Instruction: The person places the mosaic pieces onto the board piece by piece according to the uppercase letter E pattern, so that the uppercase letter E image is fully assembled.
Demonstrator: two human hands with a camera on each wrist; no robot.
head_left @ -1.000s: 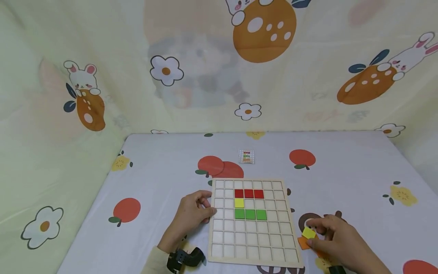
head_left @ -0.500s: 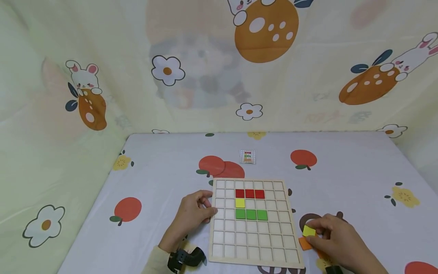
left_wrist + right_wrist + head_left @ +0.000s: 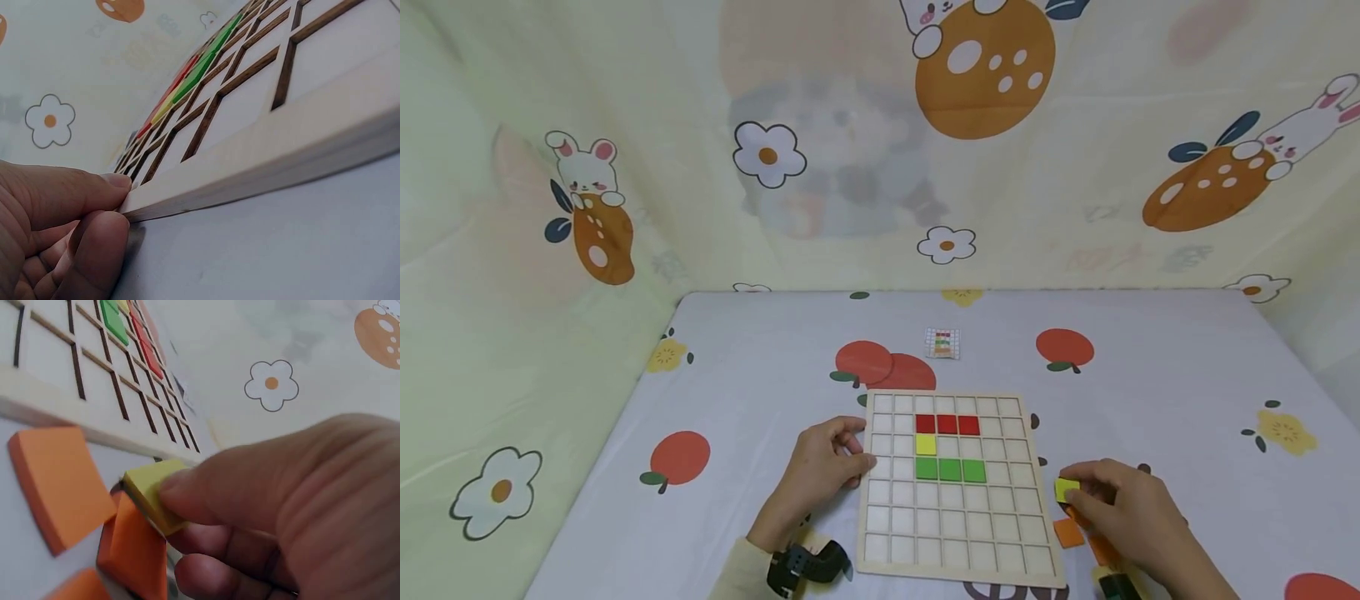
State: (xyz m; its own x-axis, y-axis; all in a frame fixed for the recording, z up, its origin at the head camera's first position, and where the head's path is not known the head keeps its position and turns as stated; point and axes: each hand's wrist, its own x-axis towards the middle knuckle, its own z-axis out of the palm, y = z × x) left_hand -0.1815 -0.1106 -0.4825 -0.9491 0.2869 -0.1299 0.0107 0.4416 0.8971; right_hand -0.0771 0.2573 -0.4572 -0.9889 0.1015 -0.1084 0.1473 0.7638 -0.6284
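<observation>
A wooden grid board (image 3: 951,523) lies flat before me. In its cells sit three red tiles (image 3: 947,425), one yellow tile (image 3: 926,445) below the leftmost red, and three green tiles (image 3: 951,470) in the row under that. My left hand (image 3: 820,465) pinches the board's left edge between thumb and finger; the left wrist view shows the thumb (image 3: 94,194) against the rim. Right of the board, my right hand (image 3: 1131,504) pinches a yellow square tile (image 3: 153,481) by thumb and fingers, just above the orange tiles (image 3: 62,481). Some orange tiles are partly hidden by that hand.
Behind the board lies a small card (image 3: 942,343) printed with a coloured grid pattern. The table is covered by a fruit-print cloth (image 3: 760,375). A patterned curtain (image 3: 850,250) stands behind the table and at its sides.
My right hand, with the yellow tile, has moved slightly up and to the left, off the orange tiles, which show more now. The left hand and the board stay put.
</observation>
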